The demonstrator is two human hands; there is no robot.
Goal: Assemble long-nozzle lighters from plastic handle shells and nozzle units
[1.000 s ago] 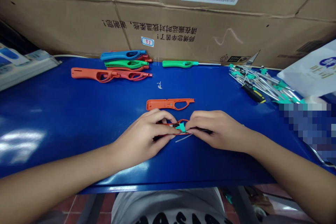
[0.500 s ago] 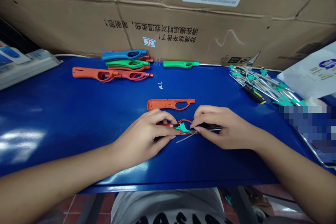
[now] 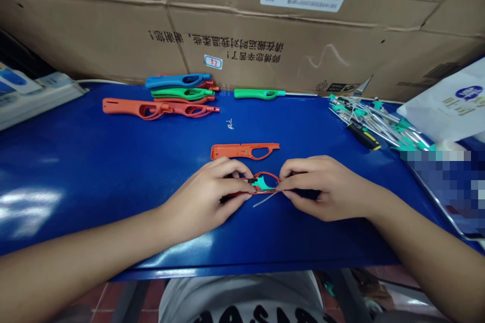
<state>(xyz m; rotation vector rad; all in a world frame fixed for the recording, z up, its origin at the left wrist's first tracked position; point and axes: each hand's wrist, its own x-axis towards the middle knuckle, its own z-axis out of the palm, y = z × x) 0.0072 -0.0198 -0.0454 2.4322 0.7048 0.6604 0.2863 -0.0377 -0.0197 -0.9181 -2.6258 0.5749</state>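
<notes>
My left hand (image 3: 212,192) is closed on the handle of a red lighter shell half (image 3: 268,173), lying open side up above the table. A teal trigger (image 3: 262,183) sits inside the shell, beside a small black part at my left fingertips. My right hand (image 3: 322,186) pinches the front end of the same shell, its fingertips hiding what lies there. From under those fingertips a thin grey wire or tube (image 3: 264,199) sticks out toward the lower left. Just behind my hands lies another orange shell half (image 3: 229,151), inner side up.
Stacked lighter shells (image 3: 178,92) in blue, green and orange lie at the back left. A green lighter (image 3: 253,93) with a metal rod is beside the carton (image 3: 113,35). Metal tubes with teal triggers (image 3: 382,123) and a black-yellow screwdriver (image 3: 364,136) are at the right.
My right fingertips have shifted slightly left and down at the shell's front end. The rod seen between my right fingers before no longer shows. My left hand keeps its hold.
</notes>
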